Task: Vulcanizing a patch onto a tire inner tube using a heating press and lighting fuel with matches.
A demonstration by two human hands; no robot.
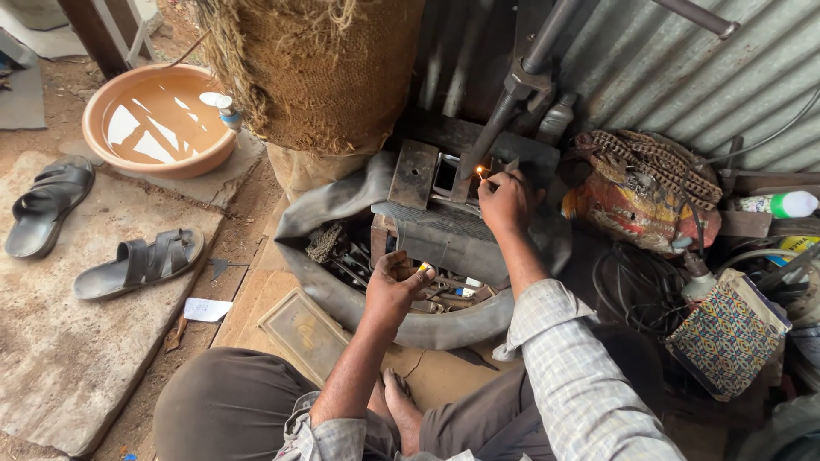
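Holding lit match [481,173] in right hand [506,201], fingers pinching it, at metal press [478,162]. Left hand [395,282] clenching around small yellow item (unclear), hovering over tyre tube [342,294]. Flame burning; heating apparently just starting.

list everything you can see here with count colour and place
lit match flame: 1, orange, at right hand's fingertips, by the metal press
dark metal press: 1, grey-black, centre, against the corrugated wall
black rubber tyre tube: 1, curled round a heap of tools, centre
round plastic basin of water: 1, orange, upper left
rubber sandals: 2, grey, on stone slab, left
coir bundle: 1, brown, top centre
patterned box: 1, blue-yellow, right
flat tin: 1, dull tan, on floor by left forearm
left hand: closed on something small, over the tube
right hand: pinching the match
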